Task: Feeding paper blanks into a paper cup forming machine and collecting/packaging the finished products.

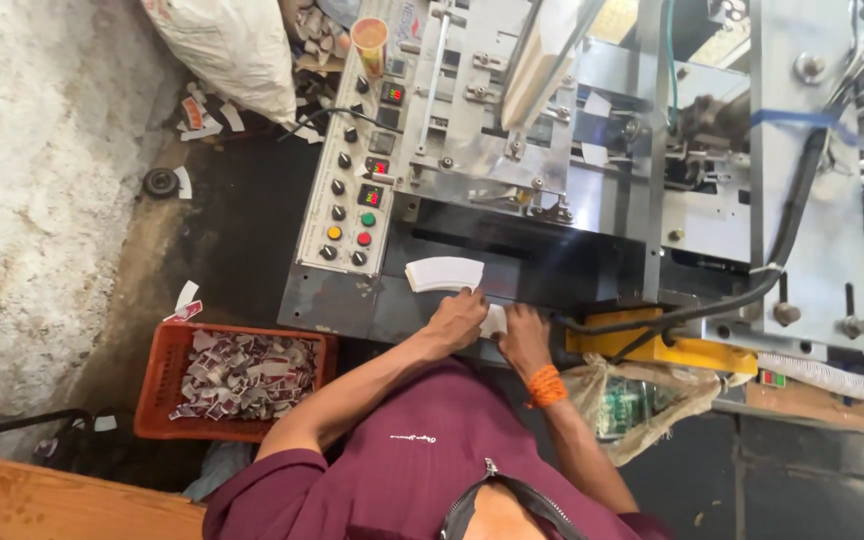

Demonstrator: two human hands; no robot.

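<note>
head view: both hands (492, 325) grip white paper blanks (444, 273) at machine (592, 150), orange crate (167, 370) left

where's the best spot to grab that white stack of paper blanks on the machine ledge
Probably the near end of the stack of paper blanks, pinched across its thickness from the person's side. It lies flat and curved like a fan, that end by the left hand, the far edge against the machine.
</note>
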